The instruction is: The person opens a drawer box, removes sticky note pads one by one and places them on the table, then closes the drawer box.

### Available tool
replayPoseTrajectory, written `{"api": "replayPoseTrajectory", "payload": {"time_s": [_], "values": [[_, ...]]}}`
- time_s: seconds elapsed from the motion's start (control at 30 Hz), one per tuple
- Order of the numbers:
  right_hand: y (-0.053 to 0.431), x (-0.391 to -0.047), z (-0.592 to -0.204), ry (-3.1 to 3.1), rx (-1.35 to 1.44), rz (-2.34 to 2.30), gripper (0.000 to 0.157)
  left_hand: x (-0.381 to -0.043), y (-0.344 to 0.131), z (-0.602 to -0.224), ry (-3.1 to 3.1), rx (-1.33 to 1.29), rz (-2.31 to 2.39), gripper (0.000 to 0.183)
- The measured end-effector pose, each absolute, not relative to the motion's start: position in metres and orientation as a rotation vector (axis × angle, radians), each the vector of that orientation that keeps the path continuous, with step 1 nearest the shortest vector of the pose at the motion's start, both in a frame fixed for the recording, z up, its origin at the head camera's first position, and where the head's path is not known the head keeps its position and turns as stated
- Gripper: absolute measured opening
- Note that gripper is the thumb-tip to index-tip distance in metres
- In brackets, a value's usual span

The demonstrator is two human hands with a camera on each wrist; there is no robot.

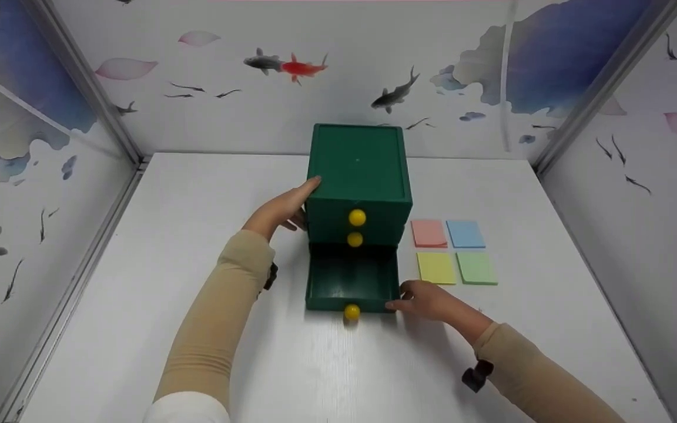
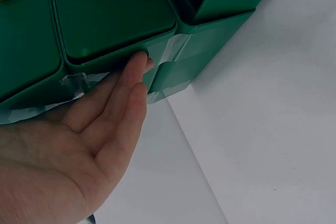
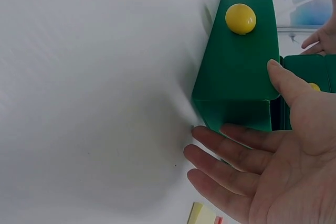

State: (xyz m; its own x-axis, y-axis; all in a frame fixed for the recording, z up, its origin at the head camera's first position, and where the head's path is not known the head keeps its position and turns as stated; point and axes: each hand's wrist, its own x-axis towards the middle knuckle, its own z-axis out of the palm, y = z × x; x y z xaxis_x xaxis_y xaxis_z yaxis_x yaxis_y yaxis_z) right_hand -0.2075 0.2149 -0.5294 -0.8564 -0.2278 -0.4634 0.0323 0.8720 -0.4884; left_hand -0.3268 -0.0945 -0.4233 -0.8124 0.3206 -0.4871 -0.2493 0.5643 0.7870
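Note:
A green drawer cabinet (image 1: 357, 161) with round yellow knobs stands on the white table. Its bottom drawer (image 1: 327, 305) is pulled out, the green floor showing; the upper two are in. My left hand (image 1: 282, 210) steadies the cabinet's left side, thumb at the top edge; in the left wrist view its straight fingers lie along the taped side (image 2: 173, 72). At the pulled-out drawer's right front corner is my right hand (image 1: 429, 301). Its thumb (image 3: 281, 74) presses the front face's edge, while the other fingers extend loosely beside the drawer's side wall.
Right of the cabinet lie four sticky-note pads: pink (image 1: 429, 234), blue (image 1: 465, 234), yellow (image 1: 436, 268) and green (image 1: 476, 268). The right hand is just below the yellow pad. White walls with fish pictures (image 1: 394, 91) enclose the table at back and sides.

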Motion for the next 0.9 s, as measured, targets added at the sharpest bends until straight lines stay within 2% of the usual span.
{"api": "replayPoseTrajectory", "payload": {"time_s": [0.47, 0.9], "values": [[0.218, -0.217, -0.531, 2.53, -0.161, -0.71, 0.062, -0.327, -0.094, -0.422, 2.207, 0.055, 1.232, 0.094], [0.217, -0.227, -0.53, 2.521, -0.118, -0.745, 0.071, -0.326, -0.093, -0.422, 2.209, 0.059, 1.235, 0.092]]}}
